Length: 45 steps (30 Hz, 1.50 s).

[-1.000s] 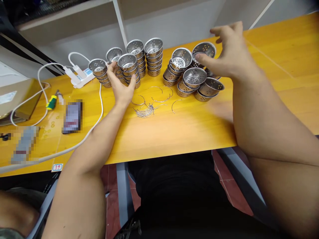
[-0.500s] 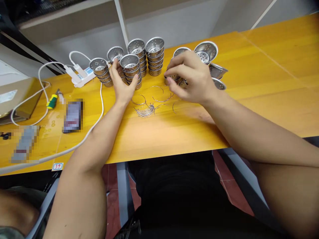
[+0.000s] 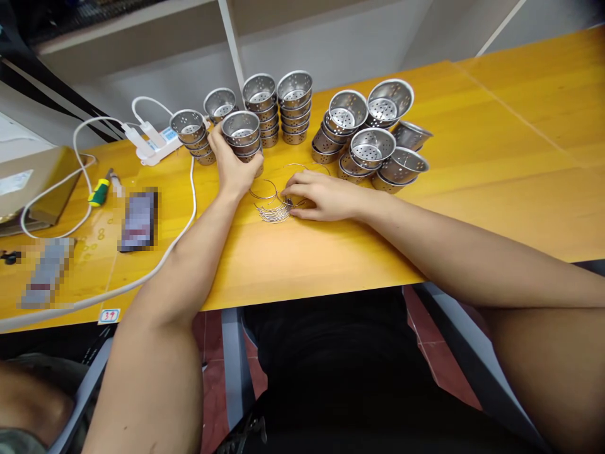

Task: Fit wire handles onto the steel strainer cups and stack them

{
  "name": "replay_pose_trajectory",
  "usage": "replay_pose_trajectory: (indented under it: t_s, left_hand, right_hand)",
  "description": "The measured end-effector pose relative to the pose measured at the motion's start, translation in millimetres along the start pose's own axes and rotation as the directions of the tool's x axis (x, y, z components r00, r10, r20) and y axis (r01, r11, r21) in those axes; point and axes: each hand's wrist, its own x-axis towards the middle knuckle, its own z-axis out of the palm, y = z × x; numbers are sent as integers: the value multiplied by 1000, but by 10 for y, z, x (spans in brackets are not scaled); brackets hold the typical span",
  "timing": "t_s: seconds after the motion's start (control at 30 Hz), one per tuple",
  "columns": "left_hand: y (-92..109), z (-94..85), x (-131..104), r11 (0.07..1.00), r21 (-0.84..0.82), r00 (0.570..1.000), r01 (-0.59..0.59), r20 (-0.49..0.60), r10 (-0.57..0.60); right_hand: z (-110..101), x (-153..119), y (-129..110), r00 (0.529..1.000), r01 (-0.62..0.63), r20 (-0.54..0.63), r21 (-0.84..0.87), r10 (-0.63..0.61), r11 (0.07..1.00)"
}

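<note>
My left hand (image 3: 232, 165) is wrapped around a stack of perforated metal cups (image 3: 242, 131), thumb at the right side and fingers behind on the left. My right hand (image 3: 319, 194) lies low over the table, its fingertips and thumb a little apart at a pile of thin curved metal wires (image 3: 274, 213). I see no object clearly held in it. A larger wire ring (image 3: 263, 189) lies just left of its fingertips. Behind it, more cups (image 3: 372, 150) lean in tilted stacks, with thin wires visible across some of their insides.
Upright cup stacks (image 3: 293, 104) stand along the back. At the left are a power strip (image 3: 158, 148) with white cables, a green-and-yellow-handled tool (image 3: 99, 192), two blurred phone-like things (image 3: 138, 221) and a cardboard box (image 3: 42, 189). A person's leg (image 3: 35, 397) shows lower left.
My right hand has moved from the tilted cups at the right down and left to the wire pile. The stack in my left hand now sits slightly lower and further left.
</note>
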Motion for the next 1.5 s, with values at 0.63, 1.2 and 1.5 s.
replay_pose_trajectory:
  t_s: [0.63,1.2,1.5]
  left_hand:
    - [63,-13,58,992,-117,998,-55,32,60]
    - [35,-47,82,996,20,995,-85,-46,86]
    - [4,-107,116,999,-31,998,-22,-67,20]
  right_hand:
    - [-33,17,-14,992,43,-119,43,-37,998]
    - [-24,23,-31,996,-13,-81,81,20,997]
    - [-17,23,-27,998,-16,-67,66,20,998]
